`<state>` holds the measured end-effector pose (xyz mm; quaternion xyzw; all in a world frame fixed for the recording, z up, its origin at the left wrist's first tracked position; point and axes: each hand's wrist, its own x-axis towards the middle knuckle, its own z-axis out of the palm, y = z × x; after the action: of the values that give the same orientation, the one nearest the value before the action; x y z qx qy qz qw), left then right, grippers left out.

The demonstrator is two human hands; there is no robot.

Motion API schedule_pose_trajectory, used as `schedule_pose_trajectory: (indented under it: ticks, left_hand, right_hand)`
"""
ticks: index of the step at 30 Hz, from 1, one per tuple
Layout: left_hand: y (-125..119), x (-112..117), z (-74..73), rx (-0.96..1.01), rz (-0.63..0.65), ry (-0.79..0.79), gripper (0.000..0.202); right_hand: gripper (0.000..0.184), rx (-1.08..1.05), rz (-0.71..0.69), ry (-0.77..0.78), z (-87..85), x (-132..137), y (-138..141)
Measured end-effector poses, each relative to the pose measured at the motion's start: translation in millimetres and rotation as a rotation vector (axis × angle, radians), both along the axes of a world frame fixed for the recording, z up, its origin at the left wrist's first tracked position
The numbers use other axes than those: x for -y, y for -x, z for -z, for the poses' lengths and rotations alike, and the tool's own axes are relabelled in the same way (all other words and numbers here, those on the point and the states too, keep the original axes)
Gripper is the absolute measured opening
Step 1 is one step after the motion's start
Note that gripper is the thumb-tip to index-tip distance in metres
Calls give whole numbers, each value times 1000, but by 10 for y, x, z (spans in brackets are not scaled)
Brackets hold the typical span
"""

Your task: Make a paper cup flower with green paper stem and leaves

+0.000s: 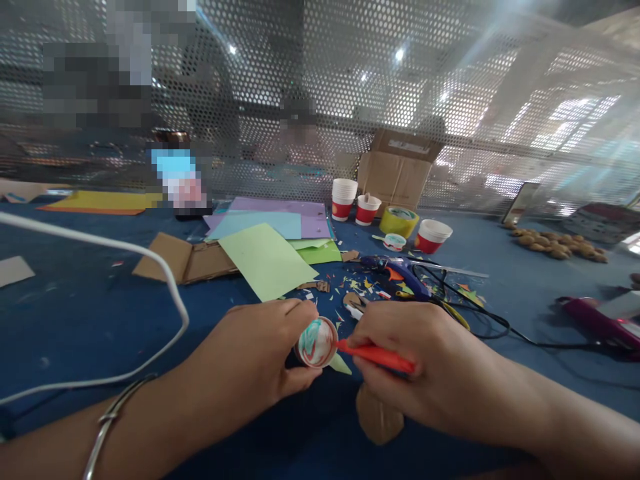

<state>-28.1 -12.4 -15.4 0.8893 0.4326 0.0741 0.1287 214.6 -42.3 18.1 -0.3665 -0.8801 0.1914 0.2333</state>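
My left hand [273,347] is closed round a small white paper cup piece [319,343], its round face turned up towards me. Teal and red strokes mark that white face. Between the fingers of my right hand [400,347] is a red marker [383,357], its tip at the right rim of the cup piece. A brown rounded piece [379,415] lies on the blue table just below my right hand. Green paper [341,364] pokes out beneath the cup piece. Beyond my right knuckles a cardboard scrap [353,301] is partly hidden.
Coloured sheets [267,260] and folded cardboard [185,260] lie beyond my left hand. Paper cups [344,200], yellow tape [397,223] and a blue glue gun [413,275] with a black cord stand or lie further back. A white cable [175,293] curves at left. Paper scraps litter the middle.
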Motion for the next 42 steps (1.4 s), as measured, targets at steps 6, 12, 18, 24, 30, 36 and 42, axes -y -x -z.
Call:
schedule_pose_trajectory:
  ticks: [6, 12, 18, 24, 30, 36, 42]
  left_hand:
    - [-16, 9, 20, -19, -26, -20, 28]
    - [-23, 8, 9, -22, -39, -2, 27]
    - [-29, -8, -3, -39, -33, 8, 24]
    - [-25, 2, -3, -31, -38, 15, 25]
    - [-39, -1, -24, -35, -25, 19, 27]
    - [-32, 13, -34, -41, -39, 49, 25]
    - [-42, 20, -23, -56, -54, 58, 23]
  right_hand:
    - [14, -52, 15, 127, 6, -31, 16]
    - [12, -63, -29, -90, 80, -95, 2]
    - [11, -32, -57, -68, 62, -54, -25]
    - [11, -43, -77, -9, 68, -64, -37]
    - [15, -42, -76, 26, 62, -69, -36]
    - [11, -99, -99, -48, 95, -75, -12]
    - [9, -108, -78, -61, 117, -103, -31]
